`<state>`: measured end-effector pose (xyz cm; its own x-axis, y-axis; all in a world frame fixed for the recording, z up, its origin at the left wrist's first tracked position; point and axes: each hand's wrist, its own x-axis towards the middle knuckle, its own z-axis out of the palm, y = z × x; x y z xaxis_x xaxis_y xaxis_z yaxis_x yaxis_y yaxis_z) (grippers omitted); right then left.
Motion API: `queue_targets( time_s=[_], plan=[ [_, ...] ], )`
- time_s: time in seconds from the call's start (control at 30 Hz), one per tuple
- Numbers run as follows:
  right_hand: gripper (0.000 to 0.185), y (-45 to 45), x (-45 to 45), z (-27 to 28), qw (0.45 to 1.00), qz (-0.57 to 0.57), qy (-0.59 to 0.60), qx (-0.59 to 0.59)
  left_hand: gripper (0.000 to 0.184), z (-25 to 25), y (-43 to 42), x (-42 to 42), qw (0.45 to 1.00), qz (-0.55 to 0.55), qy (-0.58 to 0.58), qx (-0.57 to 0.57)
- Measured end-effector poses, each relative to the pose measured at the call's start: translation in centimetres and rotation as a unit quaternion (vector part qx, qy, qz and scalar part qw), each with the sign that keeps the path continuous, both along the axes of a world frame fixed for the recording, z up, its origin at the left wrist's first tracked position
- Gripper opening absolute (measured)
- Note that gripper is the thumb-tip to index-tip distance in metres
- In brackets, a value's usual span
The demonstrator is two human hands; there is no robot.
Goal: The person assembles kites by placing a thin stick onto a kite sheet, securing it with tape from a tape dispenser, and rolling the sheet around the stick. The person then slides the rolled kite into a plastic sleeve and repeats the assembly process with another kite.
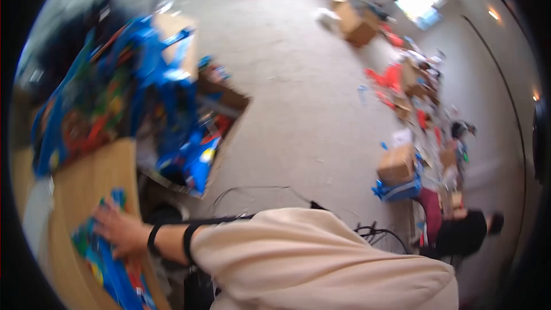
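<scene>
My right hand (121, 231) lies back up on a colourful blue, green and red packet (112, 270), on a light wooden surface (86, 186) at the lower left. Its fingers look spread across the packet, though blur softens them. Two black bands circle the wrist and forearm below a beige sleeve (298, 252). Beyond the hand, an open cardboard box (232, 100) holds shiny blue packets (198, 158). More blue, multicoloured packaging (94, 112) is heaped beside the wooden surface. My left hand is out of view.
The view is tilted sideways and blurred. Black cables (381, 232) run near my sleeve. At the right sits another person in dark clothing (459, 232), near a brown box (396, 165) on blue material. Red items (390, 77) and more boxes (359, 23) line the far side of the floor.
</scene>
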<state>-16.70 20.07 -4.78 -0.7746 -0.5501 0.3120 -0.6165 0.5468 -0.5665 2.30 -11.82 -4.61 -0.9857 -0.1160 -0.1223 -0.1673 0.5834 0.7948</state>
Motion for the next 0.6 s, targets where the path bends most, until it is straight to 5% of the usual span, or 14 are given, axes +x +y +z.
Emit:
queue_targets(
  time_s=[0.07,0.1,0.2,0.37,0.6],
  plan=[
    [0.085,1.7,0.3,1.5,0.998,-0.003,0.016,0.055,0.025,-0.6,-0.2,0.9,0.998,0.014,-0.048,0.042],
    [0.081,2.0,0.4,1.8,0.996,-0.006,0.046,0.074,0.023,1.3,1.6,1.7,0.981,0.114,-0.129,0.089],
    [0.075,1.7,0.5,2.2,0.991,0.009,0.071,0.113,0.018,3.4,5.6,1.6,0.977,0.189,-0.072,0.072],
    [0.076,0.1,0.6,1.6,0.973,-0.02,0.118,0.197,0.012,5.3,6.8,1.3,0.975,0.201,-0.087,-0.027],
    [0.074,0.0,0.7,1.5,0.965,-0.025,0.126,0.227,0.013,5.8,6.9,1.2,0.972,0.226,-0.069,0.018]
  ],
)
